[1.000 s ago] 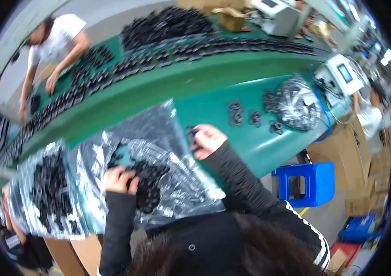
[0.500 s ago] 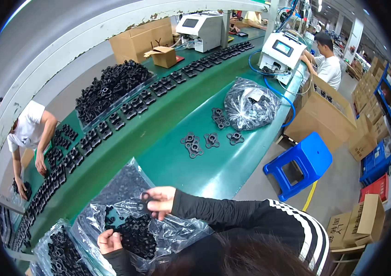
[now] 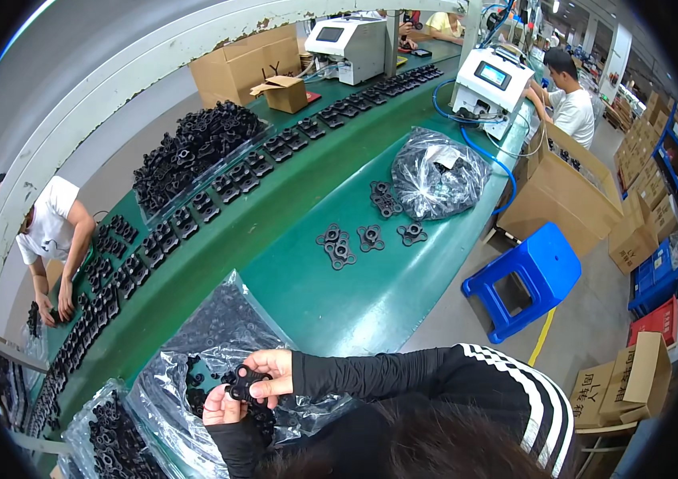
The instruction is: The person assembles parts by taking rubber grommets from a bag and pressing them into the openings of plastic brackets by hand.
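Over the opened clear plastic bag (image 3: 165,385), my left hand (image 3: 224,405) and my right hand (image 3: 273,374) meet at a black part with rounded, ring-ended lobes (image 3: 245,385). Right-hand fingers and thumb clasp its right side. Left-hand fingertips pinch its left edge. Under the hands, a heap of small black pieces (image 3: 195,401) shows in the bag, partly hidden by my hands. Farther up the green table lie a few similar black parts with a raised centre, among them a single one (image 3: 370,238) and another (image 3: 412,233).
A tied bag of black parts (image 3: 438,180) rests at the table's far right. Along the left, a green conveyor (image 3: 219,247) carries rows of black parts, with a co-worker's hands (image 3: 59,307) beyond it. A blue stool (image 3: 526,279) and cartons (image 3: 566,191) stand on the right.
My left hand has risen and moved right to meet my right hand, which has come slightly lower. Both now grip the black part. The co-worker's hands at the left have drawn together.
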Action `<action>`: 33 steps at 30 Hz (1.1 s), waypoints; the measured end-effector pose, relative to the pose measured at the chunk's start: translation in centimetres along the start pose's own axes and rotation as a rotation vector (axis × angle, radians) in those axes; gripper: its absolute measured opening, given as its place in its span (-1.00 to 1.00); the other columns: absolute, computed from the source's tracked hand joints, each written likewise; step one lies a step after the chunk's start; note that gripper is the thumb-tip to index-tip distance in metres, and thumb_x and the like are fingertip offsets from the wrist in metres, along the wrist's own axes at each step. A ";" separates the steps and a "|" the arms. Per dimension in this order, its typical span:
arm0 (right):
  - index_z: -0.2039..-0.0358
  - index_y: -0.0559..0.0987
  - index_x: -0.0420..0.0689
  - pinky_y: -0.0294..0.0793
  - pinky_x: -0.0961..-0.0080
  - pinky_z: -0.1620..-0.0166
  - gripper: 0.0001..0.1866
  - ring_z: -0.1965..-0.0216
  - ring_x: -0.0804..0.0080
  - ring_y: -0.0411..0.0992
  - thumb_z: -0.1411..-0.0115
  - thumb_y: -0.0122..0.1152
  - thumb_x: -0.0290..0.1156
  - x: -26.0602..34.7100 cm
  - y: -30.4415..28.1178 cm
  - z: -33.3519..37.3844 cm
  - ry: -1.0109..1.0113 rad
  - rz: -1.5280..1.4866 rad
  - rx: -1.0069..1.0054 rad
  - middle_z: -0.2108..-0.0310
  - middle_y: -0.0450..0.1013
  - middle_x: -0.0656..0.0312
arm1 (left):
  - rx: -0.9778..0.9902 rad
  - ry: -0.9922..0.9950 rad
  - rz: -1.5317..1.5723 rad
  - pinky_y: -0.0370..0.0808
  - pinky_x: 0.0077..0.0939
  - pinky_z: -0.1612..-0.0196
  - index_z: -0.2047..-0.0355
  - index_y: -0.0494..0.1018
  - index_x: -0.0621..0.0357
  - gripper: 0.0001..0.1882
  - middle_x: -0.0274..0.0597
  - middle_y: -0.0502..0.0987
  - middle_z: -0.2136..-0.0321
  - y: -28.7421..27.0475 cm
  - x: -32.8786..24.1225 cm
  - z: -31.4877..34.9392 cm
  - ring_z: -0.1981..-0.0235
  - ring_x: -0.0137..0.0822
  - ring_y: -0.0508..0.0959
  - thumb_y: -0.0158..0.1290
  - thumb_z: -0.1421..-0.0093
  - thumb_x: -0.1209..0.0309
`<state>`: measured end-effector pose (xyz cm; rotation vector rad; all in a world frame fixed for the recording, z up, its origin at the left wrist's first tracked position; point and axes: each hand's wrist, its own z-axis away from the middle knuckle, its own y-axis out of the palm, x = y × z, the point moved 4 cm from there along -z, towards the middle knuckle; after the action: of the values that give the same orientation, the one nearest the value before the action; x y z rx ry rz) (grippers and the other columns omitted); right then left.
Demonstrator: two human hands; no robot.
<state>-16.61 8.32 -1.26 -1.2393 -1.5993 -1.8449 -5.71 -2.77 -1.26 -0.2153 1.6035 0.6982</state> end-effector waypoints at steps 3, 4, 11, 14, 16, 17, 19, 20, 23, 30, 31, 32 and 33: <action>0.15 0.27 -0.28 0.46 0.64 0.50 -0.67 0.47 0.49 0.35 -0.05 0.08 -0.55 0.4 0.1 0.0 0.061 -0.066 0.028 0.34 0.32 0.11 | -0.066 0.293 -0.535 0.35 -0.54 0.28 0.31 0.40 0.24 -0.83 -0.17 0.45 0.43 0.0 -0.9 0.4 0.42 -0.41 0.40 0.00 -0.07 0.47; 0.15 0.27 -0.28 0.46 0.64 0.50 -0.67 0.47 0.49 0.35 -0.05 0.08 -0.55 0.4 0.0 0.2 0.064 -0.073 0.026 0.34 0.32 0.11 | -0.067 0.286 -0.538 0.35 -0.54 0.28 0.31 0.40 0.24 -0.83 -0.17 0.45 0.43 0.2 -1.0 0.5 0.42 -0.41 0.40 0.00 -0.07 0.47; 0.17 0.29 -0.25 0.46 0.64 0.52 -0.68 0.47 0.50 0.35 -0.04 0.09 -0.56 0.4 -0.1 0.0 0.099 -0.130 0.035 0.36 0.34 0.13 | 0.074 0.371 -0.604 0.30 -0.50 0.23 0.39 0.39 0.22 -0.88 -0.16 0.44 0.43 2.4 -3.1 -0.1 0.41 -0.39 0.38 -0.01 -0.06 0.45; 0.18 0.31 -0.23 0.44 0.65 0.52 -0.69 0.47 0.51 0.35 -0.03 0.10 -0.55 1.1 0.4 0.1 0.032 -0.014 0.023 0.37 0.35 0.15 | 0.034 0.301 -0.494 0.30 -0.52 0.21 0.33 0.33 0.21 -0.85 -0.14 0.45 0.40 2.5 -3.0 0.2 0.39 -0.39 0.39 -0.02 -0.07 0.47; 0.19 0.32 -0.21 0.41 0.68 0.53 -0.69 0.51 0.52 0.34 -0.02 0.12 -0.55 1.8 0.4 0.2 -0.012 0.247 -0.013 0.37 0.35 0.17 | -0.002 0.263 -0.414 0.30 -0.53 0.19 0.29 0.29 0.20 -0.83 -0.13 0.45 0.39 2.5 -2.8 0.4 0.38 -0.39 0.40 -0.03 -0.08 0.48; 0.20 0.32 -0.20 0.39 0.69 0.53 -0.69 0.52 0.53 0.33 -0.02 0.12 -0.54 1.9 0.4 0.3 -0.034 0.378 -0.031 0.38 0.35 0.19 | -0.020 0.244 -0.373 0.30 -0.54 0.19 0.27 0.27 0.19 -0.81 -0.12 0.45 0.38 2.5 -2.8 0.5 0.37 -0.39 0.40 -0.03 -0.09 0.49; 0.21 0.33 -0.19 0.38 0.70 0.54 -0.69 0.54 0.54 0.33 -0.01 0.13 -0.54 1.7 0.5 0.4 -0.055 0.506 -0.052 0.38 0.36 0.20 | -0.047 0.210 -0.290 0.31 -0.55 0.17 0.23 0.23 0.18 -0.77 -0.11 0.45 0.36 2.5 -2.6 0.6 0.36 -0.39 0.41 -0.04 -0.09 0.50; 0.21 0.33 -0.19 0.37 0.71 0.54 -0.69 0.55 0.54 0.32 -0.01 0.14 -0.53 1.6 0.5 0.4 -0.125 0.546 -0.076 0.38 0.36 0.20 | -0.056 0.193 -0.247 0.31 -0.55 0.17 0.21 0.21 0.18 -0.76 -0.11 0.45 0.35 2.6 -2.5 0.7 0.36 -0.39 0.41 -0.05 -0.10 0.50; 0.22 0.32 -0.18 0.32 0.74 0.55 -0.69 0.59 0.57 0.32 0.00 0.15 -0.51 1.5 0.5 0.5 -0.340 0.666 -0.146 0.38 0.36 0.23 | -0.086 0.145 -0.123 0.31 -0.57 0.14 0.15 0.15 0.16 -0.70 -0.09 0.46 0.33 2.8 -2.3 0.6 0.34 -0.39 0.42 -0.06 -0.11 0.52; 0.26 0.31 -0.17 0.39 0.68 0.54 -0.73 0.58 0.50 0.36 -0.02 0.13 -0.48 1.6 -0.2 0.4 0.044 0.131 -0.233 0.39 0.35 0.19 | 0.041 0.093 -0.862 0.21 -0.32 -0.01 0.04 0.18 0.15 -0.59 -0.10 0.47 0.27 -0.8 -1.7 -1.9 0.25 -0.24 0.46 -0.06 -0.08 0.43; 0.26 0.31 -0.17 0.41 0.67 0.54 -0.73 0.58 0.49 0.38 -0.03 0.13 -0.47 2.0 -0.4 0.3 0.070 0.028 -0.252 0.39 0.34 0.19 | 0.024 0.270 -1.329 0.17 -0.25 -0.03 0.02 0.19 0.14 -0.55 -0.11 0.47 0.28 -2.2 -0.3 -2.5 0.24 -0.22 0.45 -0.05 -0.05 0.42; 0.26 0.30 -0.17 0.42 0.66 0.53 -0.74 0.57 0.47 0.39 -0.04 0.12 -0.47 2.4 -0.7 0.2 0.097 -0.073 -0.270 0.39 0.34 0.18 | 0.003 0.448 -1.795 0.13 -0.19 -0.05 0.00 0.19 0.13 -0.52 -0.12 0.48 0.28 -3.4 1.3 -2.9 0.23 -0.20 0.45 -0.04 -0.03 0.40; 0.26 0.30 -0.17 0.44 0.64 0.53 -0.74 0.56 0.46 0.40 -0.04 0.11 -0.46 2.7 -1.1 0.3 0.114 -0.171 -0.309 0.40 0.34 0.17 | -0.006 0.642 -2.247 0.10 -0.13 -0.07 -0.02 0.19 0.12 -0.49 -0.13 0.48 0.28 -3.9 2.9 -3.2 0.22 -0.18 0.45 -0.03 -0.01 0.39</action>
<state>-18.81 9.54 0.31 -1.1209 -1.4364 -2.2952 -6.79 -6.89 -5.21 -1.9158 0.9143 -1.2099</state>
